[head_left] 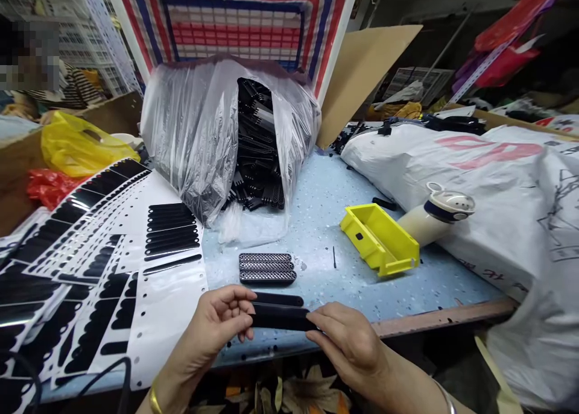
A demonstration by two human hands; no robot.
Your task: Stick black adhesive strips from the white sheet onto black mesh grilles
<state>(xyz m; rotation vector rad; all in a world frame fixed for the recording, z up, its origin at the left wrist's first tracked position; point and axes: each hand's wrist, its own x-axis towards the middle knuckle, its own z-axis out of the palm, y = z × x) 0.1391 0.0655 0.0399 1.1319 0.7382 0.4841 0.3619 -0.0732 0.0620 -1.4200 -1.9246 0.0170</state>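
Observation:
Between my two hands, near the table's front edge, is a glossy black strip (pixel 283 317). My left hand (pixel 221 317) closes thumb and fingers at its left end. At the right end, my right hand (pixel 346 335) pinches it between thumb and fingers. Just behind it lies another black piece with a rounded end (pixel 284 299), its left part hidden by my left fingers. Farther back, several black perforated pieces (pixel 266 268) lie side by side. To the left is a white backing sheet (pixel 169 299) with black rounded strips (pixel 170 230) still on it.
A torn clear plastic bag (pixel 190 137) spills black parts (pixel 257 143) at the back. More sticker sheets (pixel 76 251) overlap at left. A yellow bin (pixel 380 239), a cream bottle (pixel 434 215) and a large white sack (pixel 488 179) stand right. Another person (pixel 67 85) is at far left.

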